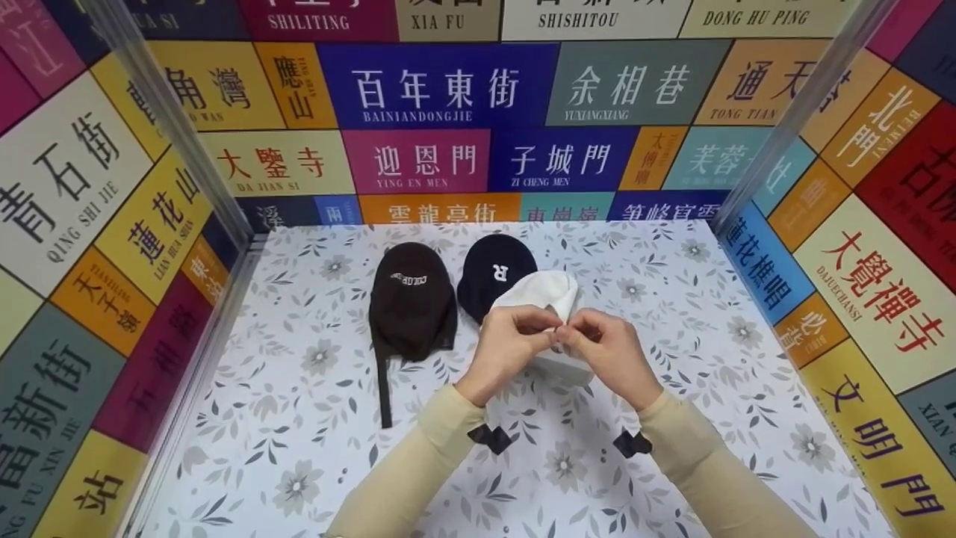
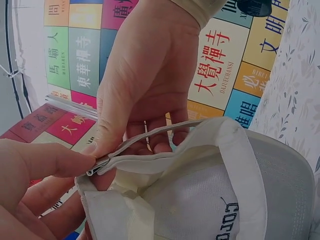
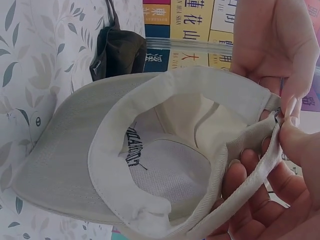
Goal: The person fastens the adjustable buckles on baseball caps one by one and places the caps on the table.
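A white baseball cap (image 1: 541, 288) is held up by both hands, its inside and lettering showing in the wrist views. Its brim (image 3: 75, 150) hangs toward the floral tabletop. My left hand (image 1: 511, 340) pinches the back strap at the small metal buckle (image 2: 97, 165). From the other side, my right hand (image 1: 609, 347) pinches the strap (image 3: 260, 170) between thumb and index finger. The other right fingers pass through the gap between strap and cap. Both sets of fingertips meet at the buckle.
A dark brown cap (image 1: 411, 299) with a long strap lies on the left of the floral tabletop (image 1: 299, 418). Just behind the white cap is a black cap (image 1: 497, 265) with a white R. Panels with printed signs (image 1: 441, 86) wall in the back and sides.
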The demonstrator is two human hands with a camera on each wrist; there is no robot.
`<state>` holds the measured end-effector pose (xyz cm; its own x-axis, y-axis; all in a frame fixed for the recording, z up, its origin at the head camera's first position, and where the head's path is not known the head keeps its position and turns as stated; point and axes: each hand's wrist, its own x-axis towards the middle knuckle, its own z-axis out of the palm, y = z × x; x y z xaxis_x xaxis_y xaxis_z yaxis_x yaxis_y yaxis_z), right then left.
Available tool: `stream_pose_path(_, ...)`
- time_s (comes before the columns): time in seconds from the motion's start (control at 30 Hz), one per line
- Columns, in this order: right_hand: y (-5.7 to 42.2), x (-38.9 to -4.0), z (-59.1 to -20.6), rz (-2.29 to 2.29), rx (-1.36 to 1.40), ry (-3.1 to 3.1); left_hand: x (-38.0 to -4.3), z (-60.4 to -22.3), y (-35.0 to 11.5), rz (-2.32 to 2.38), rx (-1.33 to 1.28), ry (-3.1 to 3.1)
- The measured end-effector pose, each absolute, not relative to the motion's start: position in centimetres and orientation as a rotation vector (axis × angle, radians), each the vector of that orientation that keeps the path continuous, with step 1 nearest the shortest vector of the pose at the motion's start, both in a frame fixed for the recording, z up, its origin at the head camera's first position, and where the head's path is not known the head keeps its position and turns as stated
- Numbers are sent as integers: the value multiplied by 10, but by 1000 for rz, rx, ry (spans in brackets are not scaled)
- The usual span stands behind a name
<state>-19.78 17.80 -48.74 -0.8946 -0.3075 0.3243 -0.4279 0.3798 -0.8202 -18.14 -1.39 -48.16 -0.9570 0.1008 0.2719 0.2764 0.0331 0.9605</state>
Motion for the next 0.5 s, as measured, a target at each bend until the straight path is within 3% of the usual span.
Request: stream_pose_path(0.5,187,-214,-445,1357,583,-2502,-176,-479,-14,-2036,-373,-2180)
